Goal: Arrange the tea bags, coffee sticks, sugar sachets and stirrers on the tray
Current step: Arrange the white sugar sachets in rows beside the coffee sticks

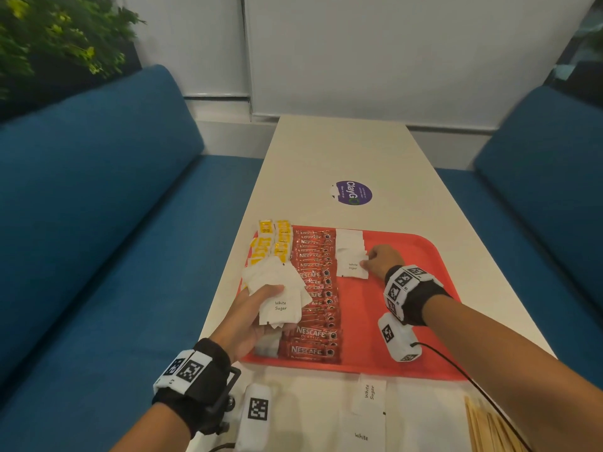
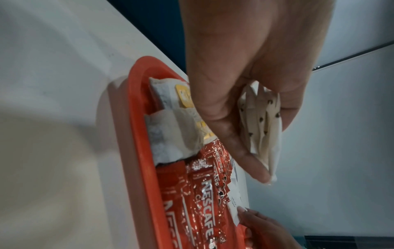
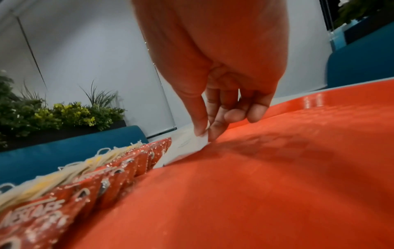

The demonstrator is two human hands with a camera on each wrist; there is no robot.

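My right hand (image 1: 381, 261) pinches the corner of one white sugar sachet (image 1: 353, 267) and sets it on the red tray (image 1: 417, 321), just left of my fingers. My left hand (image 1: 257, 316) grips a fat bunch of sugar sachets (image 1: 277, 288) above the coffee sticks (image 1: 315, 298). I think I should lay it flat, edges lined up with the sachets behind it. The tea bags (image 1: 272, 239) sit past my left hand. The stirrers (image 1: 489, 429) wait near my right arm on the pale table (image 1: 342, 151), between blue sofas (image 1: 98, 207).
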